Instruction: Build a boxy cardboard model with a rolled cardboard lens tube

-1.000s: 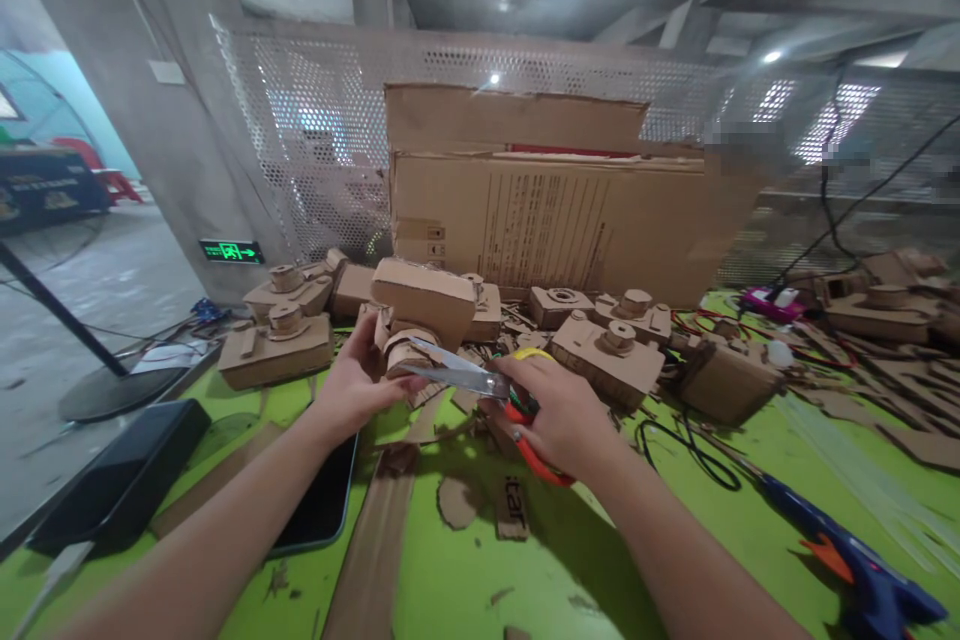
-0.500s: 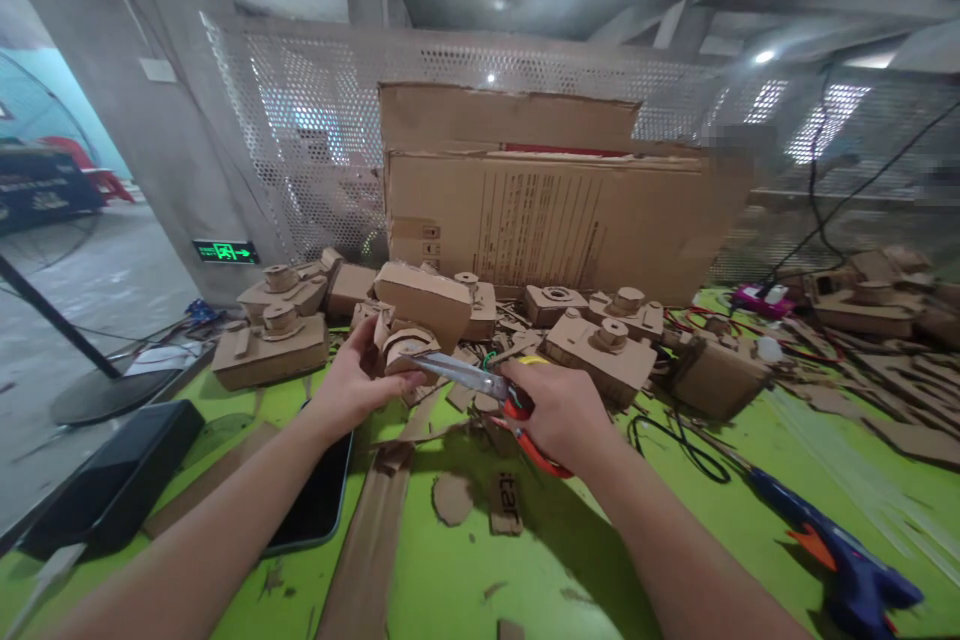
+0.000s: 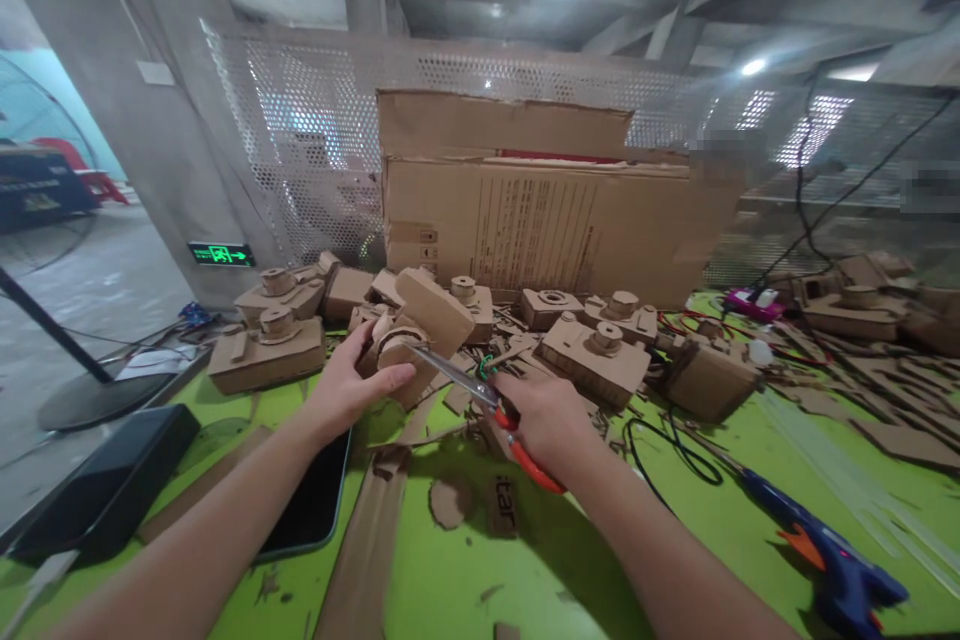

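My left hand (image 3: 352,382) grips a cardboard model (image 3: 433,315) with a round part facing me, its thumb under the round part. In my right hand (image 3: 546,420) are scissors (image 3: 534,465) with orange-red handles, and their blades point left. The blade tips touch or lie right at the round part's edge; whether the blades are parted is hard to tell. Below the hands, a round cardboard piece (image 3: 450,502) and a small piece with printed letters (image 3: 504,505) lie on the green table (image 3: 450,590).
Several cardboard models (image 3: 596,360) stand behind the hands, before a large cardboard box (image 3: 555,220). A phone (image 3: 311,505) and black case (image 3: 105,485) lie left. At right are a blue glue gun (image 3: 825,540) and cardboard scraps (image 3: 911,440).
The cardboard model has tilted and turned in my left hand. My right hand and the scissors have shifted slightly left and down, and the camera view has moved a little.
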Demonstrator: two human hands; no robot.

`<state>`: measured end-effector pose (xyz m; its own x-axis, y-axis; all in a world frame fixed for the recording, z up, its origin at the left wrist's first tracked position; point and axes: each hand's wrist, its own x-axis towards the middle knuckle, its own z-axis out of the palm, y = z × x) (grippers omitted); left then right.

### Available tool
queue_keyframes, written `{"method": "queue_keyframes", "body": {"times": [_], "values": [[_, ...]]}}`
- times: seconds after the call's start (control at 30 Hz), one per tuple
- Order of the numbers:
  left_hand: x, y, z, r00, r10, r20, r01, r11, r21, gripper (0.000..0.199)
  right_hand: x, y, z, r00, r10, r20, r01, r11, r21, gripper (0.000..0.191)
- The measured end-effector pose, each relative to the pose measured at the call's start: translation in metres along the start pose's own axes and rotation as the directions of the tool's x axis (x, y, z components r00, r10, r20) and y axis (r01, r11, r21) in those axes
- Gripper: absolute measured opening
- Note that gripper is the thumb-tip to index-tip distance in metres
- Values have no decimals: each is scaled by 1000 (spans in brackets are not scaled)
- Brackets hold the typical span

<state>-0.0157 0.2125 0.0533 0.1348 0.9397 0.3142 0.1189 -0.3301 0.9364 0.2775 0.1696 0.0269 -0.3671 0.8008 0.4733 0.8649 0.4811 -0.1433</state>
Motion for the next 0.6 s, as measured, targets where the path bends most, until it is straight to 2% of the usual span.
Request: {"method": "queue_keyframes", "body": {"times": [0.2, 0.4, 0.5, 0.6], "values": [[1, 8, -5, 999, 41, -21, -40, 997, 64, 90, 2, 0, 2, 999, 32, -10, -31, 994, 103, 22], [2, 8, -7, 997, 76, -12, -74, 988, 138, 86, 4, -12, -10, 998, 53, 35, -60, 976, 211, 36], [2, 6, -5, 996, 88, -14, -84, 978, 191, 88, 5, -19, -13, 995, 26, 101, -44, 983, 181, 36], [0, 7, -3, 994, 106, -15, -99, 964, 246, 88, 5, -20, -9, 994, 29, 108, -40, 994, 100, 31]]}}
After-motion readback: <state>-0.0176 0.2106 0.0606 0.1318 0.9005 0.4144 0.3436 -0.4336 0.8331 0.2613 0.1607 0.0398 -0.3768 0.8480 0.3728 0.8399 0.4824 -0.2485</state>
